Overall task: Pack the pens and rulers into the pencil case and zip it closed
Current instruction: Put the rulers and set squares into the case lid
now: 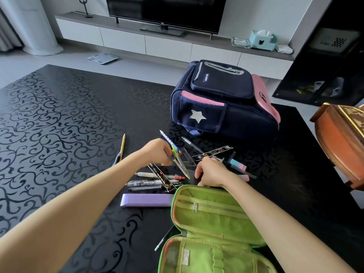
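Observation:
The green pencil case [208, 217] lies wide open at the front right of the black table, its mesh pocket showing. Beyond it lies a scatter of pens [145, 183], a black ruler [162, 178], another black ruler [213, 152] and a clear set square [187, 157]. My left hand [155, 152] is shut on a green compass [178, 157], whose metal legs point down toward the table. My right hand [211, 171] rests on the pile just past the case's rim, fingers curled on a pen [217, 160] beside a blue-pink eraser [238, 163].
A purple box [146, 200] lies left of the case. A yellow pencil [122, 146] and a dark pen [116, 159] lie apart to the left. A navy and pink backpack [226, 101] stands behind the pile. A thin pen [163, 239] pokes out from under the case. A wooden chair [340, 142] is at right.

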Action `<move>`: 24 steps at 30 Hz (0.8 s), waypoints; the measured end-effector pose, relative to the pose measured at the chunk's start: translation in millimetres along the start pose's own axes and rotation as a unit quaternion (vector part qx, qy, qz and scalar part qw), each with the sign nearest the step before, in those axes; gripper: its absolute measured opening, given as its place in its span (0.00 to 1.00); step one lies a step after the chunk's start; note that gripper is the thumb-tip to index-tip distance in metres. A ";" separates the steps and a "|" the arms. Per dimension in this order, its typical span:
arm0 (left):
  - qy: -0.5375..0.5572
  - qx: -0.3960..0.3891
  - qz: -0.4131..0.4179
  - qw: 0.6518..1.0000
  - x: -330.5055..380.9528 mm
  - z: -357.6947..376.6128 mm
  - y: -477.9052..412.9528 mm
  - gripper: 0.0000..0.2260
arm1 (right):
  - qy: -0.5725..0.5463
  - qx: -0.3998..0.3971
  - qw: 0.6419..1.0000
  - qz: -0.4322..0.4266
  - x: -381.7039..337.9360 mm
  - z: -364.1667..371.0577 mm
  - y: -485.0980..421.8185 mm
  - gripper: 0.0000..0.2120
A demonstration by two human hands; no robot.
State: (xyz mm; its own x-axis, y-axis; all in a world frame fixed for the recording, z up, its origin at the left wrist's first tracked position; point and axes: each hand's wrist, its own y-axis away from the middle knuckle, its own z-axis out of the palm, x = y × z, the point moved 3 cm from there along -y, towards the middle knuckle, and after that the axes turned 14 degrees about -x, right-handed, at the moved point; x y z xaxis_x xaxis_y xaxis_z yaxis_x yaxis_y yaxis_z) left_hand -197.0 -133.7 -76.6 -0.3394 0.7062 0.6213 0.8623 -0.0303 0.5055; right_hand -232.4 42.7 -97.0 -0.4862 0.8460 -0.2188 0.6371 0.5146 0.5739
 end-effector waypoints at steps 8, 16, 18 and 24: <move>0.229 -0.020 -0.107 0.967 -7.9 -16.9 20.3 0.08 | 0.000 -0.007 0.999 -0.040 -5.5 4.6 1.5 0.28; 0.235 0.048 -0.081 0.967 -6.9 -42.7 53.8 0.08 | 0.026 -0.023 0.999 -0.015 -19.7 0.8 -2.2 0.19; 0.209 0.067 -0.055 0.974 -7.2 -41.8 59.9 0.13 | 0.031 -0.024 0.999 -0.028 -22.3 3.7 -2.9 0.16; 0.131 0.148 0.031 0.980 8.2 -22.8 68.3 0.20 | -0.048 -0.012 0.995 -0.086 -16.3 3.1 1.5 0.27</move>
State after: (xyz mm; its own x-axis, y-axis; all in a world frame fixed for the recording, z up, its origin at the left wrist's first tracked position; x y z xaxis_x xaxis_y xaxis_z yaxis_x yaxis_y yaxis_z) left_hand -149.4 -146.0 -23.3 -0.3338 0.5023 0.7977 0.9426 0.1654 0.2902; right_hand -221.6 30.1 -95.0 -0.5264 0.7562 -0.3886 0.5354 0.6499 0.5394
